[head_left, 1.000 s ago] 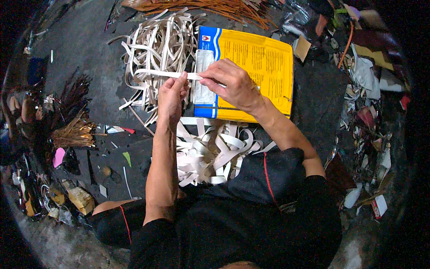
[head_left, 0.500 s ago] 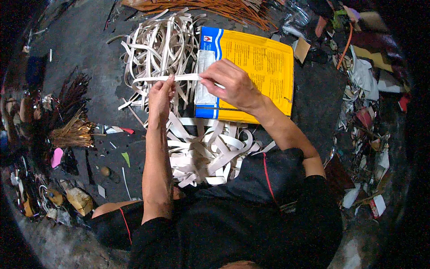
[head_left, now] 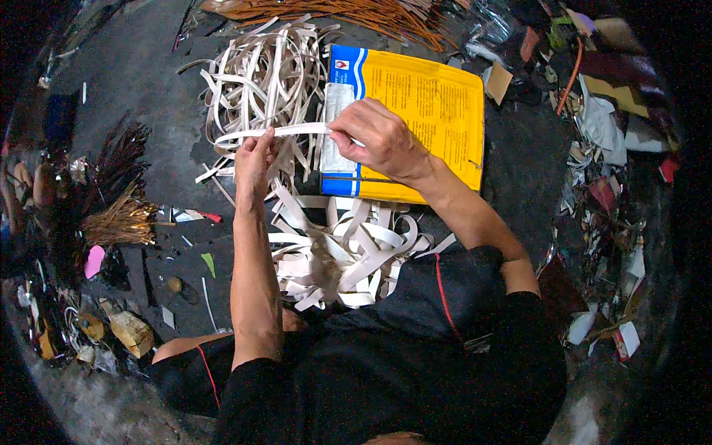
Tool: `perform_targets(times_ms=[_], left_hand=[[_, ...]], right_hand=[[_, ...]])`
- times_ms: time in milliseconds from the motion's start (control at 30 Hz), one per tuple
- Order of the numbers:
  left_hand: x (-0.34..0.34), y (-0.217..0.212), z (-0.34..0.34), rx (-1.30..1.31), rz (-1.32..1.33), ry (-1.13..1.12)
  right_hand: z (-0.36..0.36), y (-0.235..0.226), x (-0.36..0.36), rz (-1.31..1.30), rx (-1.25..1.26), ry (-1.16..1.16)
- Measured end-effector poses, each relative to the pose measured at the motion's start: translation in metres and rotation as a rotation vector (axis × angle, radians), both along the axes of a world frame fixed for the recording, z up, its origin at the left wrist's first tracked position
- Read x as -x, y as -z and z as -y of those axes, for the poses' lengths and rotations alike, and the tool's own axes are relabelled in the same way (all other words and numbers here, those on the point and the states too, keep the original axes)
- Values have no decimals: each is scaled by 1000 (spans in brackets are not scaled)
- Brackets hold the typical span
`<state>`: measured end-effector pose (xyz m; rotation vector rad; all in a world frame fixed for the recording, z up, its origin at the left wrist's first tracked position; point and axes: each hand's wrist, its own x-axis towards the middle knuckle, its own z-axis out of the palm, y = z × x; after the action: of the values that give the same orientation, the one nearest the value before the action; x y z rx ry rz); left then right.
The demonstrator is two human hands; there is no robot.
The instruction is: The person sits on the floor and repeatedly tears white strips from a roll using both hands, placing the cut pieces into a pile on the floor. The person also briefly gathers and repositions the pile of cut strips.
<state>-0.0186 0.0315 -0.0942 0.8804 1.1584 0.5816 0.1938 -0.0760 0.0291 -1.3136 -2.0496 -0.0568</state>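
Observation:
A narrow white strip (head_left: 300, 129) is stretched between my two hands. My left hand (head_left: 254, 159) pinches it between thumb and fingers, in front of a tangled heap of thin pale strips (head_left: 259, 74). The strip's right end is in the closed fingers of my right hand (head_left: 380, 141), over a yellow and blue flat metal tin or panel (head_left: 430, 96). A pale rectangular patch (head_left: 340, 100) shows on its blue edge. Wider off-white strips (head_left: 363, 248) lie in a loose pile between my forearms, near my lap.
Brown strips (head_left: 348, 15) lie at the far edge. To the left are a bundle of copper-coloured fibres (head_left: 122, 219), a pink scrap (head_left: 94, 261) and a crumpled tan piece (head_left: 132, 332). Mixed scraps and a white crumpled sheet (head_left: 602, 130) litter the right side.
My left hand has slid a little to the left along the strip, its forearm following. My right hand still grips the end, almost in the same place.

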Motion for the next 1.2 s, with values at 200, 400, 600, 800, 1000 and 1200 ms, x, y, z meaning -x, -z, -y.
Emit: perform_targets(times_ms=[200, 400, 600, 800, 1000, 1200], left_hand=[[5, 0, -5, -8, 26, -43], [-9, -24, 10, 459, 680, -447], [-47, -94, 48, -193, 66, 173], [-47, -81, 48, -68, 130, 122], [-45, -66, 47, 98, 355, 65], [-39, -32, 39, 279, 630, -63]], right_hand=[[6, -2, -4, 137, 15, 14], [6, 4, -2, -30, 49, 17], [5, 4, -2, 40, 23, -5], [16, -1, -4, -100, 134, 67], [16, 3, -6, -117, 114, 48], [-1, 8, 0, 108, -46, -39]])
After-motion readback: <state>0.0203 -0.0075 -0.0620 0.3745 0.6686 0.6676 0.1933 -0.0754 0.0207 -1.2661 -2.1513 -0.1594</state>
